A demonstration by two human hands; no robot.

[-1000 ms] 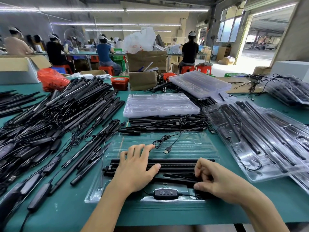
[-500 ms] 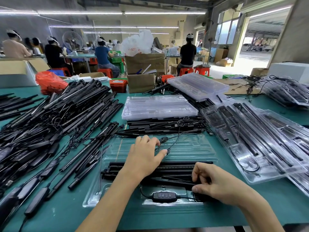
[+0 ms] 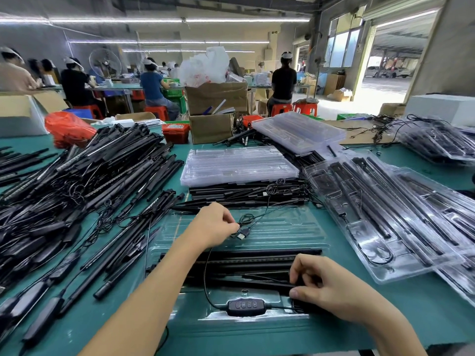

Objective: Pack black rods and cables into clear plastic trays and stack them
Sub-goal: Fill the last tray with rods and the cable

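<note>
An open clear plastic tray (image 3: 285, 227) lies on the green table before me. Black rods (image 3: 246, 265) fill its near half, and a black cable controller (image 3: 245, 305) sits in the front slot. My left hand (image 3: 213, 224) pinches the thin black cable (image 3: 253, 218) over the tray's far half, just beside its USB plug (image 3: 243, 234). My right hand (image 3: 331, 286) has its curled fingers pressed on the right ends of the rods, thumb at the cable beside the controller.
A big heap of loose black rods and cables (image 3: 84, 191) covers the table's left. Stacks of empty clear trays (image 3: 239, 164) stand behind a row of rods (image 3: 246, 194). Packed trays (image 3: 401, 217) lie at the right. Boxes and seated workers are beyond.
My left hand lifted off the rods, moved away from me to the cable by the USB plug and pinched it. My right hand stayed at the rods' right ends.
</note>
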